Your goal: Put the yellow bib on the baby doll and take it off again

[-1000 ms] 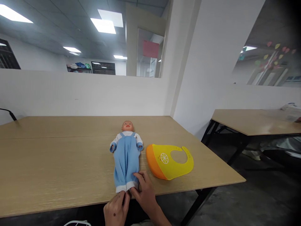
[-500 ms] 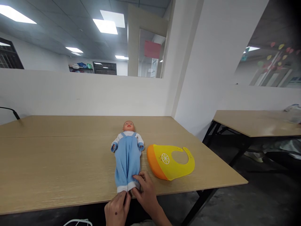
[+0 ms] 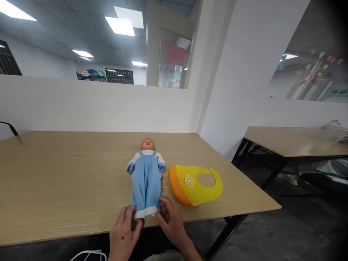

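Doll [image 3: 146, 179] lay face up on the wooden desk [image 3: 67, 188], head pointing away from the person, leg ends close to the front edge. It wore light-blue overalls [image 3: 146, 186] over a white top [image 3: 134, 160] with blue cuffs; the leg hem [image 3: 145, 212] was whitish. Left hand [image 3: 123, 232] was at the doll's foot end, at the left corner of the hem as the wearer saw it: fingers bent, thumb set apart from the forefinger with a gap between, nothing pinched. Right hand [image 3: 172, 223] was at the opposite corner of the doll's hem, forefinger and thumb apart along the cloth's edge; could not tell whether any fabric was nipped there. The doll thus lay between and ahead of both hands, its body stretching away from them. Just beside the doll, on the right hand's side, a yellow bib [image 3: 196, 193] lay flat, its orange end nearest the doll, neck opening farther off, a white citrus-slice print between. White wall [image 3: 95, 112] rose beyond the doll's head. Second desk [image 3: 293, 139] stood well apart from the doll, past the bib.
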A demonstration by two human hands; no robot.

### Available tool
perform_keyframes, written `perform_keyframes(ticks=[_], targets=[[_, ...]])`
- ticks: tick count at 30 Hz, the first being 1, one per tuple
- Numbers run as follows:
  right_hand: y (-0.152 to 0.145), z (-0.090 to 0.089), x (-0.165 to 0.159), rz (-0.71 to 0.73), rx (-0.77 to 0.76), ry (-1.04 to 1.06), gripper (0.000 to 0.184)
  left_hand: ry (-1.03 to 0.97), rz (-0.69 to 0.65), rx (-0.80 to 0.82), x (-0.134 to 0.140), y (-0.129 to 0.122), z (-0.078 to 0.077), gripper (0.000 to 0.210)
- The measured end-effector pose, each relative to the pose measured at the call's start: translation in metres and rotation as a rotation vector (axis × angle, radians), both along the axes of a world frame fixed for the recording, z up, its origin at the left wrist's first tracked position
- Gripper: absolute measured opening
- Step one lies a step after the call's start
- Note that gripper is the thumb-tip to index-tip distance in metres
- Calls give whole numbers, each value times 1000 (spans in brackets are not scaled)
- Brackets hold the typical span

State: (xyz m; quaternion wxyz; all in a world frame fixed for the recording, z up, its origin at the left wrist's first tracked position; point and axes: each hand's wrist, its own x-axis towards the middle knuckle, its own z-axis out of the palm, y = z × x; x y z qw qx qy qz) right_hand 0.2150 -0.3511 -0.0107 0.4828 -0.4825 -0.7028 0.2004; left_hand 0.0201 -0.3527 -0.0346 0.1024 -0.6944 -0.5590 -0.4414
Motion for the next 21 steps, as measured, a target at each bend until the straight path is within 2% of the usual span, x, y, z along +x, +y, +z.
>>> perform_keyframes(ticks=[6, 8, 11, 13, 15, 18, 21], targets=[[-4, 0, 13, 63, -150, 218, 29, -8, 15, -161, -1, 9, -15, 16], [-7, 8, 26, 78, -232, 335, 28, -46, 36, -252, -1, 9, -15, 14], [-7, 24, 60, 34, -315, 519, 34, -75, 48, -410, -2, 10, -7, 14], [-2, 36, 93, -91, -326, 662, 39, -65, 35, -510, -4, 12, 0, 16], [4, 44, 130, -283, -319, 841, 40, -43, 25, -582, -5, 14, 6, 21], [9, 50, 181, -526, -243, 1032, 25, -13, 35, -641, -6, 18, 10, 29], [5, 51, 212, -713, -220, 1125, 13, 16, 58, -654, -5, 19, 13, 33]])
